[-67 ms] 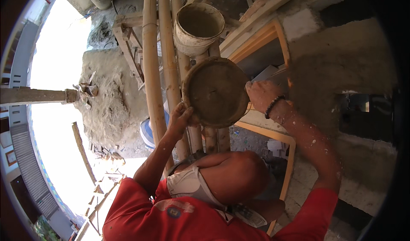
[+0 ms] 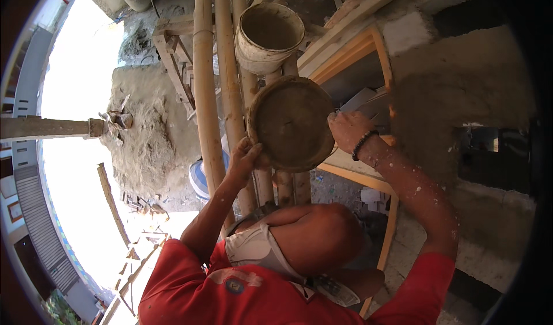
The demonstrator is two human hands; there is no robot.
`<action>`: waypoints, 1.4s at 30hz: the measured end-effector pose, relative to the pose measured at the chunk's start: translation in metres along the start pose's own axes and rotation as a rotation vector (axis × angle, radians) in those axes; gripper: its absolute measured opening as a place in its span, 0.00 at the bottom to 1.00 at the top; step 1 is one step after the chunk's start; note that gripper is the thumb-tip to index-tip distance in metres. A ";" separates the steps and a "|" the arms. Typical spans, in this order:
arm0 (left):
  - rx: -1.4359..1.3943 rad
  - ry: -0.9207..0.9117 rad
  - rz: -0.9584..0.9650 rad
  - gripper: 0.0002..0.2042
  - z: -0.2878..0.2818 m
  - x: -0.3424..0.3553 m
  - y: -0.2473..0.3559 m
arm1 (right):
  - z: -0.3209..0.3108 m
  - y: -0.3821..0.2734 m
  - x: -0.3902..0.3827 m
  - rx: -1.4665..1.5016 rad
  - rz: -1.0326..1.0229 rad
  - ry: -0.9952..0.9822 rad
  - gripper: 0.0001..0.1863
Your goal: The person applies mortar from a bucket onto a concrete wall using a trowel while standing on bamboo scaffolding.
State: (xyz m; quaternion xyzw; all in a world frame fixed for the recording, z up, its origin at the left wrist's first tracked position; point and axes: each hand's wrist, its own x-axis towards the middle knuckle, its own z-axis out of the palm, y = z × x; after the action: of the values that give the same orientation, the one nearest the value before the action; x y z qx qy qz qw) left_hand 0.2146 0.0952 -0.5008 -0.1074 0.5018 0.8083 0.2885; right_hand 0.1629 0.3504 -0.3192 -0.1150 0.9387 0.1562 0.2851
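Note:
A round, mortar-caked pail (image 2: 292,167) is tilted so that its opening faces me, with grey-brown wet mortar (image 2: 291,123) inside. My left hand (image 2: 244,159) is closed on its lower left rim, thumb on the front side. At the right rim is my right hand (image 2: 351,131), its fingers curled into a closed grip. What it holds, if anything, is hidden. A thin wire handle shows just below that hand. Beyond the pail, a larger whitish bucket (image 2: 262,58), smeared with mortar, rests on the bamboo poles (image 2: 229,89).
Wooden trestle framing (image 2: 175,65) stands to the left of the poles, above a mound of sand or mortar (image 2: 141,126) on the ground. An orange-edged window frame (image 2: 381,54) and a partly plastered wall (image 2: 443,94) are close on my right. My bent knee (image 2: 322,233) is below the pail.
My right hand has shifted very slightly left along the pail's right rim. My left hand keeps its hold.

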 end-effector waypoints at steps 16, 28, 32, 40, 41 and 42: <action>0.021 0.009 -0.072 0.07 -0.005 -0.007 0.006 | 0.079 -0.027 -0.015 1.420 0.187 -0.292 0.18; 0.010 0.031 -0.058 0.06 -0.002 -0.006 0.005 | 0.075 -0.033 -0.025 1.358 0.118 0.122 0.23; 0.023 0.018 -0.063 0.06 0.002 -0.007 0.010 | 0.064 -0.011 -0.028 0.776 0.029 0.367 0.23; 0.026 0.012 -0.068 0.07 -0.005 -0.007 0.006 | 0.010 -0.035 -0.052 0.204 0.017 0.316 0.23; 0.019 0.008 -0.070 0.07 -0.001 -0.007 0.009 | 0.018 -0.036 -0.050 0.198 0.022 0.273 0.23; 0.011 0.005 -0.073 0.07 0.003 -0.007 0.012 | 0.034 -0.038 -0.044 0.192 0.027 0.230 0.23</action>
State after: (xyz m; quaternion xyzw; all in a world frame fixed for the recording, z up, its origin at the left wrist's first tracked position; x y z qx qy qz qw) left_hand 0.2136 0.0913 -0.4877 -0.1259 0.5029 0.7941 0.3172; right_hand 0.2271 0.3332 -0.3300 -0.0918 0.9772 0.0551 0.1832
